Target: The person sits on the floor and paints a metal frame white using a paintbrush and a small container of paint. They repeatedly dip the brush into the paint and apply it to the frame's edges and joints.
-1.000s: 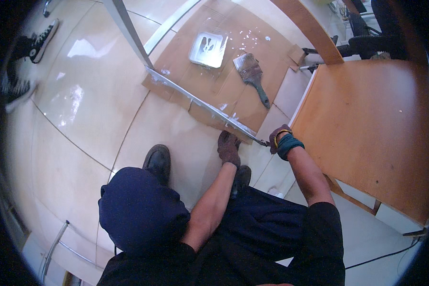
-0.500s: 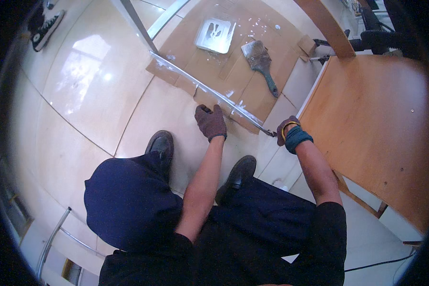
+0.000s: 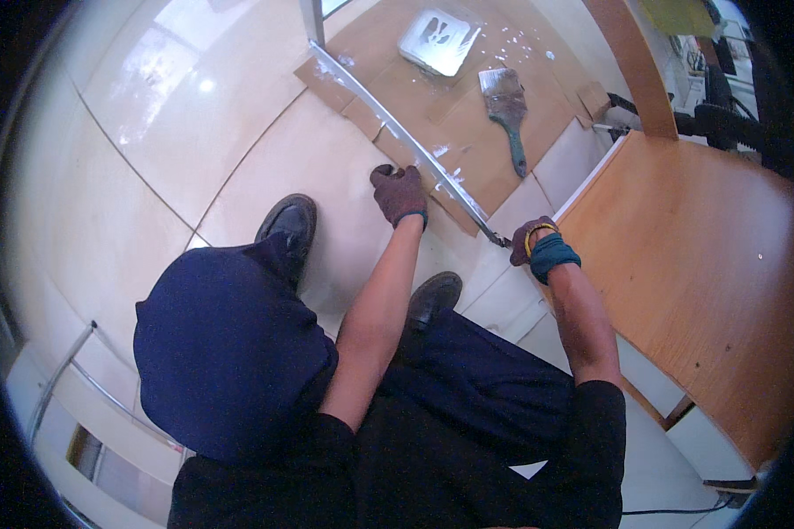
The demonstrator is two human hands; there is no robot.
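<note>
A silver metal bar (image 3: 397,132), smeared with white paint, slants from the upper middle down toward my right hand (image 3: 529,240). That hand wears a dark brown glove with a yellow and green cuff. Its fingers are closed at the dark lower end of the bar, and its palm side is hidden. Just left of the bar, my left hand (image 3: 401,196) hovers in a matching glove. Its fingers are loosely curled, the thumb stands apart, and nothing shows between them. Beyond the bar lie a wide paintbrush (image 3: 507,119) with a green handle and a white paint tray (image 3: 437,42).
Paint-spotted cardboard (image 3: 362,75) covers the tiles beneath the tray and brush. A wooden panel (image 3: 679,282) of a piece of furniture stands close on the right, with an upright post (image 3: 640,79). A tubular metal frame (image 3: 62,370) is at the lower left.
The view has shifted, so the tray, brush and bar sit higher and further right. My left hand has come slightly nearer the bar. My right hand stays at the bar's end.
</note>
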